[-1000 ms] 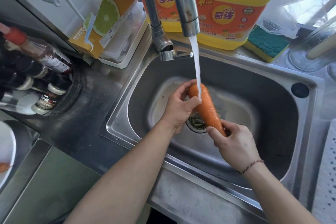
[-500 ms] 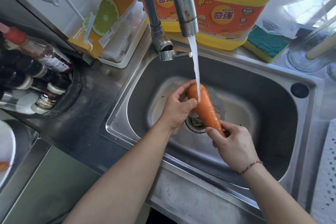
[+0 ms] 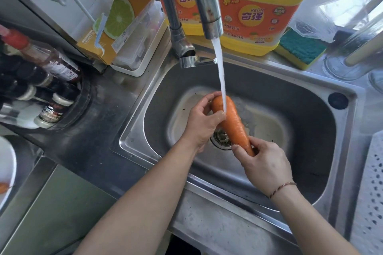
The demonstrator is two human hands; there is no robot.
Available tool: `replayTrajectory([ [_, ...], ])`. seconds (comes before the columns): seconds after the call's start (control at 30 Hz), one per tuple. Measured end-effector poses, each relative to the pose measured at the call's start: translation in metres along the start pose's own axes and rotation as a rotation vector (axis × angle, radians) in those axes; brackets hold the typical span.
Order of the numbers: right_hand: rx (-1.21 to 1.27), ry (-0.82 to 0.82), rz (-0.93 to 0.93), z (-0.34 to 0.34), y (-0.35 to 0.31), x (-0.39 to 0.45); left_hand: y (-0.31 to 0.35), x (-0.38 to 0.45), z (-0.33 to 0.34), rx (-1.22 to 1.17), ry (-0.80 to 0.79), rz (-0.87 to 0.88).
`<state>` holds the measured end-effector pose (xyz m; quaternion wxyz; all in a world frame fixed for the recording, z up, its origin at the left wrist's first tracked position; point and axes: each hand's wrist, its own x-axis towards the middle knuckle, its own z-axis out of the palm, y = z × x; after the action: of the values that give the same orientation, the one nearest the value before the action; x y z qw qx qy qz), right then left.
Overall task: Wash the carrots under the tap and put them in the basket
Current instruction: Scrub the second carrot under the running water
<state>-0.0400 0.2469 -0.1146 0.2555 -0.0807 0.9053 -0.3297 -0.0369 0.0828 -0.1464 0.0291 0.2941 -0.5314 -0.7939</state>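
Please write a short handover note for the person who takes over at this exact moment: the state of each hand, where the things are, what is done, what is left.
Left hand: grips the thick end of the carrot.
Right hand: pinches the thin tip.
The carrot is held over the sink drain, with the water stream from the tap hitting its thick end.
Done: rinsing is under way.
Left: finish the rinse, then put the carrot in the white perforated basket at the right edge. Another carrot seems to wait on a plate at the far left.
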Motion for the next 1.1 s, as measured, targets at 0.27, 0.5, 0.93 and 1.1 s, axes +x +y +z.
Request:
replayTrajectory([
  [0.27,-0.034,0.018,0.005,0.001,-0.002,0.000,-0.002,-0.002,-0.002,-0.015,0.004,0.013],
  [0.5,-0.116,0.052,-0.006,0.003,-0.007,-0.003,-0.001,-0.005,-0.001,-0.009,0.036,0.054],
  [0.93,0.541,-0.192,0.067,-0.003,-0.009,0.007,-0.007,-0.017,-0.005,-0.320,-0.158,-0.076],
  [1.1,0.478,-0.345,0.000,-0.004,-0.014,0.007,0.010,-0.014,0.005,-0.108,-0.008,-0.044],
])
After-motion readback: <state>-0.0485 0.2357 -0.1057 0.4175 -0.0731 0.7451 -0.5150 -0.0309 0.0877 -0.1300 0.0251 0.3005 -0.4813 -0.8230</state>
